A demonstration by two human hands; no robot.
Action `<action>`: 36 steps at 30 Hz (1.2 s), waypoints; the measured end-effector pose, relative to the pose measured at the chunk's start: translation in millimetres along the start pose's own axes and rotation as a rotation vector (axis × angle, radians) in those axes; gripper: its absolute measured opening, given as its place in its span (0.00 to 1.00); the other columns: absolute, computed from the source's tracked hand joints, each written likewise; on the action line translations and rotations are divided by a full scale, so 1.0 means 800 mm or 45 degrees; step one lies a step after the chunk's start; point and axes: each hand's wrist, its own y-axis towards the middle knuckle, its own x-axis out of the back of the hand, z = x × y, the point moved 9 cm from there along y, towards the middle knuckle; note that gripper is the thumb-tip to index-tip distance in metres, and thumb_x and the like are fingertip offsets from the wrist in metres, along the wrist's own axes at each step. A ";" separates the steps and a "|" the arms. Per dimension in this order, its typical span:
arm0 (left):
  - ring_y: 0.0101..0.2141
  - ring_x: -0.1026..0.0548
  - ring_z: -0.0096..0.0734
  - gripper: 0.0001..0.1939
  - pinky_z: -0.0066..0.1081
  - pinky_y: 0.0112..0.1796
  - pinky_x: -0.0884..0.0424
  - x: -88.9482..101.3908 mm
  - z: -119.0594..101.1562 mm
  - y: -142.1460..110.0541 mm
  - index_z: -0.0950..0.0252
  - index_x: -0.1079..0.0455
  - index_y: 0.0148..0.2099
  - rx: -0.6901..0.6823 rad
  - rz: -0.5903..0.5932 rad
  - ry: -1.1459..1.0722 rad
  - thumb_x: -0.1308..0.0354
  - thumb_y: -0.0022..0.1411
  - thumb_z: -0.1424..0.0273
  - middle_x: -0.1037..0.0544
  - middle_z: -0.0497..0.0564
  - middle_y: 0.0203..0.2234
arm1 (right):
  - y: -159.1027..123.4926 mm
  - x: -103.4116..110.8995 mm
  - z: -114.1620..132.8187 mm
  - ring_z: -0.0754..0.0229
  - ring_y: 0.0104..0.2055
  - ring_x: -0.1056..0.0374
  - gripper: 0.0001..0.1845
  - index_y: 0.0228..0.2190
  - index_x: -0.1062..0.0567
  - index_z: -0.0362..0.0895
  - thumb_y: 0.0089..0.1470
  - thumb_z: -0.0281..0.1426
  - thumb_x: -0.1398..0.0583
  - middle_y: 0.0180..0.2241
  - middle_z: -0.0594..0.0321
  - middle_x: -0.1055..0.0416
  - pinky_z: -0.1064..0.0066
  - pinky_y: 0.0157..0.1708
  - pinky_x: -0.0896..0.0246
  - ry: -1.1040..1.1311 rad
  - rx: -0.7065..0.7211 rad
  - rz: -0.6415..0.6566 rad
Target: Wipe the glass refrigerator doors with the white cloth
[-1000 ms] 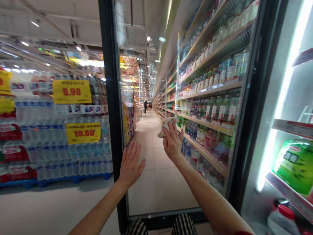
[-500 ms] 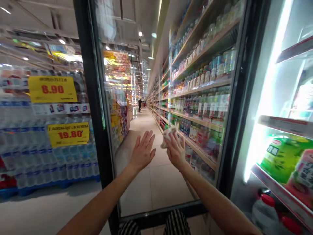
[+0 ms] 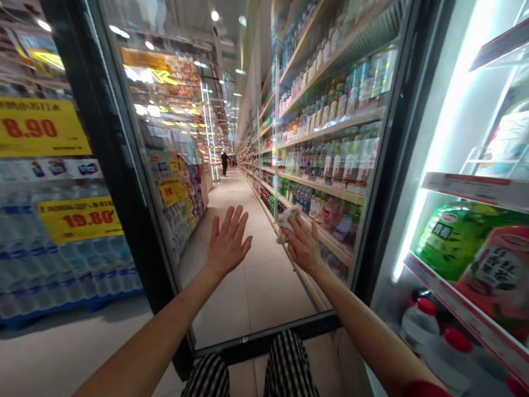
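In front of me stands a black-framed glass door [image 3: 223,286]. Near the middle of its pane, my left hand [image 3: 227,242] lies with fingers spread and nothing in it. To the right, my right hand [image 3: 303,242] presses a crumpled pale cloth [image 3: 289,220] against the pane. The cloth sticks out past the fingertips, and the palm hides part of it. Shelves of bottles [image 3: 330,165] show in the glass behind the right hand.
On the right, a lit cooler shelf [image 3: 467,303] holds a green drink bottle [image 3: 450,237], with red-capped bottles [image 3: 421,320] below. Left of the door frame [image 3: 107,138], packs of bottled water [image 3: 61,275] are stacked under yellow price signs [image 3: 78,218]. A person in dark clothes [image 3: 224,164] appears far off.
My left hand has shifted from near the left frame toward the middle of the pane. The right hand and cloth have moved slightly right. The view has turned and the door looks more tilted.
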 end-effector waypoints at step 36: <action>0.61 0.50 0.38 0.33 0.45 0.59 0.59 0.015 -0.006 0.005 0.65 0.56 0.64 0.007 -0.111 0.001 0.50 0.60 0.67 0.40 0.59 0.58 | 0.097 0.042 -0.066 0.53 0.63 0.54 0.24 0.53 0.36 0.48 0.53 0.29 0.50 0.59 0.55 0.44 0.50 0.59 0.62 -0.095 -0.075 -0.190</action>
